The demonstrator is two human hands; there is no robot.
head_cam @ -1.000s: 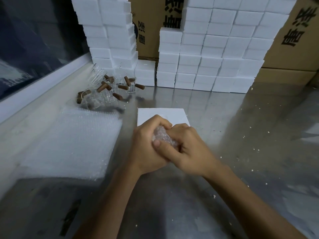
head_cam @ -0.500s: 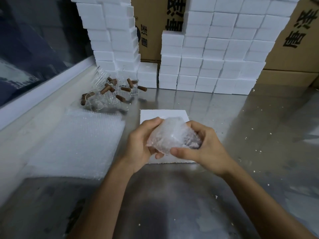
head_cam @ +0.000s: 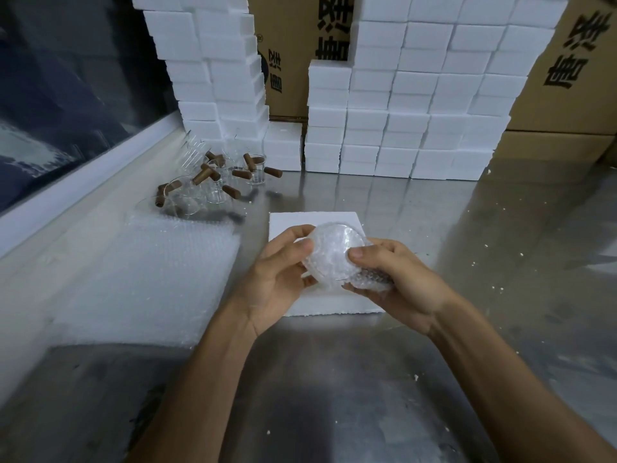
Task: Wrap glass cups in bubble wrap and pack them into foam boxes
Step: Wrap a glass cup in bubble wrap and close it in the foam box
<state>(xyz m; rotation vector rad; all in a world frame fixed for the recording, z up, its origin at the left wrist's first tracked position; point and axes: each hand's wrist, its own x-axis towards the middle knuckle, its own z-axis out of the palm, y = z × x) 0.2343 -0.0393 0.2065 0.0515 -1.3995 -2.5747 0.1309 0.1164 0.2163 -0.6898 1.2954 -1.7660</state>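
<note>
- The left hand [head_cam: 283,265] and the right hand [head_cam: 397,279] both grip one wrapped cup [head_cam: 335,253], held in the air just above a foam box [head_cam: 314,225] lying flat on the steel table [head_cam: 434,228]
- Left thumb and curled fingers clasp the cup's left side; the right thumb presses its upper right edge, and the right fingers curl under the bunched wrap at its lower right
- The cup's round end faces the camera, bubble wrap covering it all over
- The hands and cup hide most of the foam box; only its far edge and near edge show
- A bubble wrap sheet [head_cam: 143,279] lies flat to the left, its right edge near the foam box but apart from it
- Beyond the sheet, bare glass cups [head_cam: 213,192] with brown handles stand and lie in a loose cluster, some tipped over
- Stacked foam boxes [head_cam: 417,105] form a wall along the far side, touching the table; a second stack [head_cam: 213,68] rises behind the glass cups
- Cartons [head_cam: 567,95] stand behind the stacks
- A white ledge [head_cam: 83,188] under a dark window bounds the table on the left
- Bare steel spreads to the right of the foam box and toward the camera, dotted with white foam crumbs [head_cam: 472,264]
</note>
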